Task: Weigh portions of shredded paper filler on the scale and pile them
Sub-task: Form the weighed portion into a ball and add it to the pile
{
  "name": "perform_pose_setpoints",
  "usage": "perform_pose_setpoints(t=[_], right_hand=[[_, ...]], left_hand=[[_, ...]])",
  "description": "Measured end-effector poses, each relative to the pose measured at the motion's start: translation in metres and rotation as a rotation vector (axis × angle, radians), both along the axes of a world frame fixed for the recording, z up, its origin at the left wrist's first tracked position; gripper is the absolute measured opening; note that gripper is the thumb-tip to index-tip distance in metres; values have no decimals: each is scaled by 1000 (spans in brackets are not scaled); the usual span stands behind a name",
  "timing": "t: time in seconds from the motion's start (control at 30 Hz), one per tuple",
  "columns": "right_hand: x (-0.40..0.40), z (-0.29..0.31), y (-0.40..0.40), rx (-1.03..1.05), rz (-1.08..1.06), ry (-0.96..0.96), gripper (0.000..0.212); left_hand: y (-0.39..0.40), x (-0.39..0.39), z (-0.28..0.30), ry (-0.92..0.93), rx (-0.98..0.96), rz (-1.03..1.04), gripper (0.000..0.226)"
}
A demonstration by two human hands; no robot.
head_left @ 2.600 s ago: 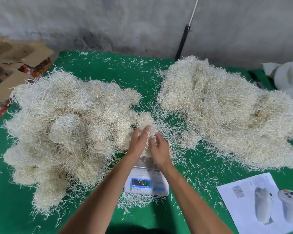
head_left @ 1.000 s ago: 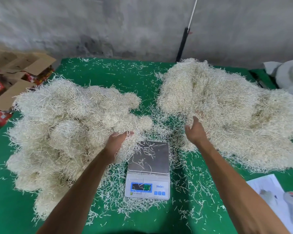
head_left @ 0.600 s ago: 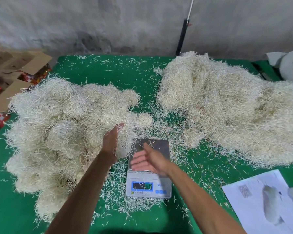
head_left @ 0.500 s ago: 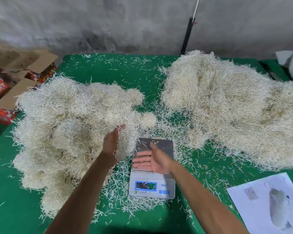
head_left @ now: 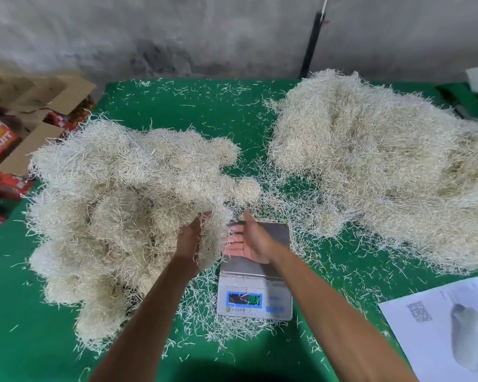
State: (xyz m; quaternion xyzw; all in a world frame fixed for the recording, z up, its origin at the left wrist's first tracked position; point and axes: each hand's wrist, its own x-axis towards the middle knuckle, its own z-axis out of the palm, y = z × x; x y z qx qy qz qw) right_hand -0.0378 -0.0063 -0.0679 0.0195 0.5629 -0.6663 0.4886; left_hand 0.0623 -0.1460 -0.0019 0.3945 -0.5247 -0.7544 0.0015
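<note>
Head view, near to far: scale (head_left: 254, 293) on green table (head_left: 25, 326), blue display lit, loose shreds around it. Printed sheet (head_left: 447, 326), near right. Right hand (head_left: 250, 242) above scale platform, palm up, fingers straight, holding nothing. Left hand (head_left: 189, 238) pressed against clump of shredded paper (head_left: 213, 232); finger curl hidden. Left pile (head_left: 116, 205). Right pile (head_left: 384, 172). Cardboard boxes (head_left: 25, 117), far left.

1. A bare green lane (head_left: 246, 139) runs between the left paper pile (head_left: 116, 205) and the right paper pile (head_left: 375, 166).
2. The scale (head_left: 255, 282) sits at the lane's near end.
3. Both hands block the scale's tray.
</note>
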Motion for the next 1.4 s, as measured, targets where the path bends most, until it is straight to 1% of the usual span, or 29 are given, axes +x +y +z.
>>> perform_pose_setpoints(t=[0.03, 0.07, 0.13, 0.17, 0.2, 0.27, 0.3, 0.37, 0.43, 0.47, 0.53, 0.57, 0.6, 0.63, 0.67, 0.73, 0.77, 0.8, 0.83, 0.87, 0.9, 0.93, 0.97, 1.0, 1.07, 1.13, 1.2, 1.3, 1.4], right_hand=[[-1, -2, -3, 14, -62, 49, 79], [-5, -3, -1, 48, -174, 159, 73], [-18, 8, 11, 173, -414, 401, 52], [-24, 12, 18, 236, -482, 484, 46], [-28, 14, 24, 297, -499, 569, 47], [-25, 16, 34, 364, -420, 724, 50], [-19, 18, 37, 351, -364, 753, 52], [-4, 25, 41, 261, -216, 705, 54], [15, 36, 43, 185, -89, 599, 50], [22, 41, 45, 191, -58, 581, 53], [31, 44, 52, 229, -69, 593, 71], [32, 43, 56, 256, -108, 618, 77], [30, 41, 60, 289, -143, 654, 77], [28, 40, 64, 333, -158, 722, 73], [25, 41, 68, 406, -151, 853, 67], [19, 41, 73, 600, -75, 1269, 59], [19, 40, 73, 663, -13, 1476, 57], [20, 39, 72, 706, 96, 1612, 58], [22, 38, 70, 736, 255, 1658, 60], [24, 35, 69, 761, 432, 1629, 63], [27, 31, 67, 778, 583, 1559, 66], [28, 28, 67, 784, 666, 1504, 68], [29, 30, 67, 782, 678, 1481, 71], [29, 33, 68, 767, 628, 1492, 73], [30, 42, 72, 677, 413, 1516, 77], [32, 49, 78, 597, 181, 1412, 77], [34, 48, 84, 585, 38, 1298, 68], [41, 41, 88, 569, -59, 1178, 58], [51, 32, 89, 557, -107, 1143, 55]], left_hand=[[0, 1, -2, 2, -6, -8, 50], [0, 3, -2, 17, 2, -10, 49], [-1, 4, -5, 26, 21, 12, 43], [-2, 4, -7, 26, 22, 19, 40], [0, 4, -9, 34, 29, 25, 40], [5, -3, -14, 21, 47, 39, 40], [10, -9, -15, -1, 48, 42, 40], [21, -23, -14, -18, 34, 26, 46], [33, -31, -11, 47, 19, -82, 57], [39, -32, -10, 123, 14, -155, 56], [47, -30, -11, 248, -36, -263, 52], [48, -27, -14, 248, -60, -278, 56], [47, -24, -15, 207, -70, -265, 61], [46, -21, -17, 145, -79, -233, 61], [42, -18, -21, 102, -95, -190, 57], [34, -9, -32, 47, -118, -116, 44], [31, -5, -38, 25, -113, -78, 39], [30, 0, -42, 6, -99, -41, 34], [29, 4, -46, -7, -91, -16, 29], [28, 8, -48, -15, -88, 2, 25], [28, 12, -50, -25, -90, 18, 21], [27, 15, -51, -32, -92, 34, 15], [26, 17, -53, -30, -92, 40, 10], [26, 20, -54, -21, -100, 34, 8], [27, 24, -58, 8, -138, 20, 12], [28, 27, -57, 49, -165, 21, 17], [29, 29, -55, 99, -174, 12, 26], [30, 30, -54, 142, -164, 1, 30], [30, 30, -52, 165, -181, 12, 24]])
